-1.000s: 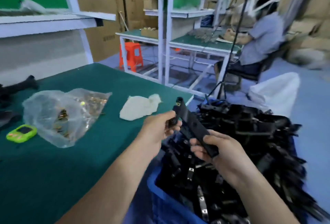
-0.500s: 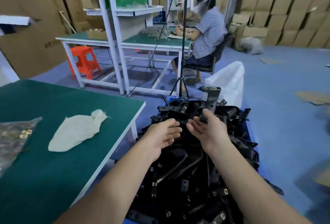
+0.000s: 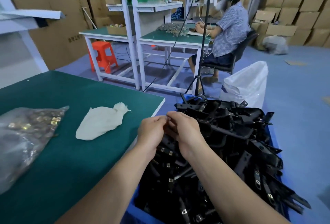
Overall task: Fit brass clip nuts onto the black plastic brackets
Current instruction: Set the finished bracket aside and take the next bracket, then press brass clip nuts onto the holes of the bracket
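Note:
My left hand (image 3: 151, 130) and my right hand (image 3: 185, 129) hover close together over a heap of black plastic brackets (image 3: 228, 134) in a blue bin (image 3: 274, 139). Both hands have curled fingers, and their fingertips meet above the heap. Whether something small is pinched between them is hidden. Neither hand holds a bracket. Several brackets in the heap carry small metal clip nuts (image 3: 170, 180). A clear plastic bag of brass clip nuts (image 3: 26, 134) lies on the green table (image 3: 71, 161) at the left, away from both hands.
A white cloth (image 3: 101, 121) lies on the table near its right edge. Beyond the bin stand a white sack (image 3: 246, 84) and a black tripod (image 3: 198, 80). A seated person (image 3: 230, 30) works at another bench; an orange stool (image 3: 103, 55) stands left of it.
The black bracket my right hand held up is no longer in it. Both hands have come together with curled fingers. The view has swung right, away from the bag.

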Tool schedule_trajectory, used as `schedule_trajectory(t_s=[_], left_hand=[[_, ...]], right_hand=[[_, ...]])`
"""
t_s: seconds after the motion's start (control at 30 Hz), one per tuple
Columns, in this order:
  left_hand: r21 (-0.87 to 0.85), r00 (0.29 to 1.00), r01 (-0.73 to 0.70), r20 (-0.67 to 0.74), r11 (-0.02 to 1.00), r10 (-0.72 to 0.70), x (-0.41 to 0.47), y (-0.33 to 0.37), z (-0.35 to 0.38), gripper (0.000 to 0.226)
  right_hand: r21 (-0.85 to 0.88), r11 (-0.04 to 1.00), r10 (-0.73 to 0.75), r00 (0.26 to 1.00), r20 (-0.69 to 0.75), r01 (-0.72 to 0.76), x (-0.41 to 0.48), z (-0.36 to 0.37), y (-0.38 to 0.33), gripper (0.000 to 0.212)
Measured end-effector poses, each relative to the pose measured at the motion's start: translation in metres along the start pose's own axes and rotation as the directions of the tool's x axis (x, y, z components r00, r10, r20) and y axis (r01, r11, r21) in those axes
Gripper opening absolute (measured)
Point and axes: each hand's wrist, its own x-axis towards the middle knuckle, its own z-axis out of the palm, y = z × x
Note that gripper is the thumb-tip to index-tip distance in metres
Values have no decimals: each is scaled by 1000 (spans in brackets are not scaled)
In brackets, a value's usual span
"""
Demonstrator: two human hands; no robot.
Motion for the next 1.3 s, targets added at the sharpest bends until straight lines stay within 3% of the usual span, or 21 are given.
schedule_trajectory(t_s=[0.13,0.23,0.3,0.5,0.57,0.7,0.73,0.8,0.83,0.9,1.07,1.13,1.23,1.3], left_hand=[[151,965,-158,-186,976,185,-5,13,-46,30],[140,935,-174,-287,975,209,-15,24,-96,17],[145,903,-174,-370,974,216,-25,29,-133,21],[107,753,-206,-618,973,227,-74,25,-261,34],[206,645,-219,-703,954,300,-95,18,-308,37],[395,399,0,-842,919,363,-142,-8,-398,42],[414,388,97,-853,905,349,-152,-18,-419,41],[435,429,306,-857,847,285,-171,-42,-460,24],[432,455,389,-858,813,238,-181,-54,-477,14],[453,502,487,-845,747,185,-197,-79,-504,24],[512,595,560,-796,651,114,-208,-120,-538,41],[534,613,563,-782,630,115,-205,-127,-546,33],[566,624,507,-761,650,177,-199,-133,-557,19],[574,607,468,-762,672,227,-196,-135,-561,12]], right_hand=[[25,999,-24,993,118,21,-13,41,2,11],[11,999,-47,980,195,45,-30,83,7,17],[15,999,-44,952,303,42,-46,117,12,19],[-69,997,15,809,588,32,-101,230,50,19],[-90,996,52,738,673,11,-119,268,71,22],[-208,978,169,596,785,-3,-149,338,124,22],[-267,963,199,569,798,39,-155,355,138,24],[-386,907,245,539,806,166,-161,388,167,24],[-431,871,255,532,807,235,-162,403,181,24],[-492,785,260,521,813,376,-160,431,203,28],[-538,506,221,502,836,674,-145,490,239,55],[-555,278,203,517,832,784,-138,515,251,62],[-500,-159,178,523,834,852,-123,546,269,65],[-463,-308,236,538,809,831,-110,560,278,67]])
